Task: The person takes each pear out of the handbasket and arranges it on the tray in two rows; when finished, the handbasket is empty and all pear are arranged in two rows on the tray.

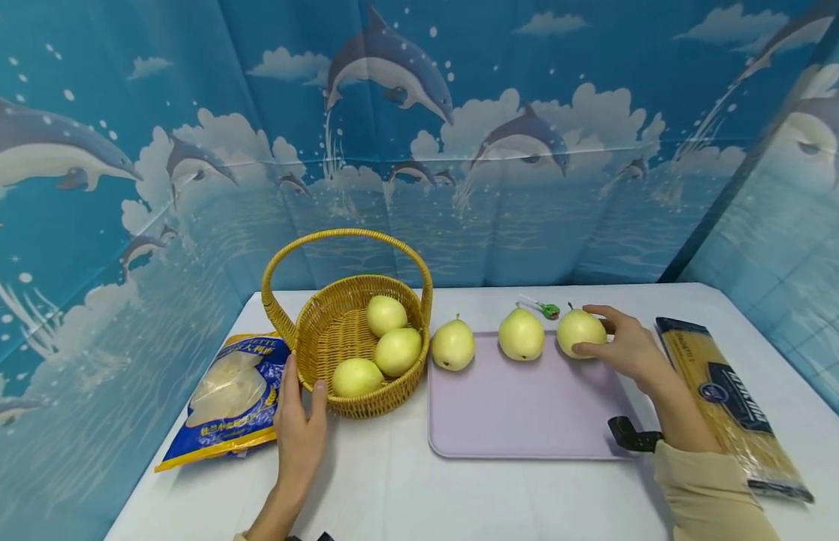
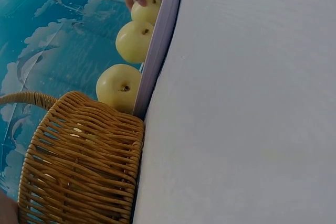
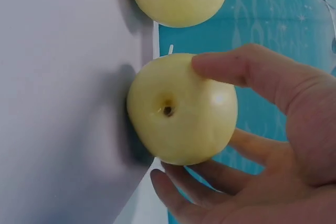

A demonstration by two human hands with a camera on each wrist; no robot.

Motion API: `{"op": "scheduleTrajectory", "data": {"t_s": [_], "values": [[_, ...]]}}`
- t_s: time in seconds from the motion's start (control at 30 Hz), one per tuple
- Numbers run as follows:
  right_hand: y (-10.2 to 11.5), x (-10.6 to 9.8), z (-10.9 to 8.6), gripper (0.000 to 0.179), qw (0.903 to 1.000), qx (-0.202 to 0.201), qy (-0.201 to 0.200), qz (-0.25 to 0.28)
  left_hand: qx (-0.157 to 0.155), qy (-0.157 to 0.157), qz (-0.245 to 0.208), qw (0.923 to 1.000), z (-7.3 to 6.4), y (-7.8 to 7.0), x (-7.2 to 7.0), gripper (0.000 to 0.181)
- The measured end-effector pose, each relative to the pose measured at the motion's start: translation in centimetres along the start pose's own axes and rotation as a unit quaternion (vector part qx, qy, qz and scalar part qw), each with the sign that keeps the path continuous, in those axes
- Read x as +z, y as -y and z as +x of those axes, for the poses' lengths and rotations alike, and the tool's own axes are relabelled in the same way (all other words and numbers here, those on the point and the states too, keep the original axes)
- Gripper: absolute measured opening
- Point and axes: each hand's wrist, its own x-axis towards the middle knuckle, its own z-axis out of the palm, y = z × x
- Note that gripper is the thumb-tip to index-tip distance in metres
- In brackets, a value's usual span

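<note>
My right hand (image 1: pixel 632 347) holds a pale yellow-green pear (image 1: pixel 580 333) at the tray's far right edge. In the right wrist view the thumb lies on one side of this pear (image 3: pixel 181 108) and the fingers on the other. My left hand (image 1: pixel 301 428) touches the front left of a wicker basket (image 1: pixel 375 406), its fingers fairly straight; the left wrist view catches only a sliver of it. Inside the basket sit three pears (image 1: pixel 398 352). Two more pears stand along the far side of the lilac tray (image 1: pixel 528 421): one pear (image 1: pixel 521 334) mid-edge, another pear (image 1: pixel 453 345) beside the basket.
A blue and yellow bag of pasta (image 1: pixel 223 398) lies left of the basket. On the right is a long spaghetti pack (image 1: pixel 727 406). A small green-topped item (image 1: pixel 549 310) lies behind the tray. A dolphin-printed curtain (image 1: pixel 419 188) closes off the white table's back.
</note>
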Motion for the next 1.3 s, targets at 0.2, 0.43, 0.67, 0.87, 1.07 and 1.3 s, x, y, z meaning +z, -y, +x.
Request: {"op": "scheduleTrajectory", "data": {"t_s": [0.2, 0.43, 0.67, 0.87, 1.07, 1.3], "values": [[0.1, -0.1, -0.1, 0.091, 0.9999, 0.007, -0.002, -0.01, -0.005, 0.006, 0.001, 1.0, 0.0, 0.2, 0.0, 0.066], [1.6, -0.5, -0.8, 0.085, 0.9966, -0.022, -0.069, -0.04, -0.005, 0.006, -0.001, 1.0, -0.1, 0.2, -0.1, 0.066], [3.9, -0.7, -1.6, 0.079, 0.9897, -0.057, -0.12, -0.052, 0.003, 0.006, -0.005, 1.0, 0.0, 0.3, 0.0, 0.066], [6.3, -0.2, -2.4, 0.076, 0.9883, -0.086, -0.124, -0.018, 0.009, 0.004, -0.008, 0.9999, 0.3, 0.3, 0.1, 0.066], [8.7, 1.0, -3.3, 0.072, 0.9897, -0.121, -0.074, 0.021, 0.009, 0.001, -0.002, 1.0, 0.6, 0.2, 0.1, 0.065], [9.7, 3.4, -3.8, 0.067, 0.9858, -0.152, -0.018, 0.069, -0.002, 0.006, 0.0, 1.0, 0.4, 0.2, 0.1, 0.065]]}}
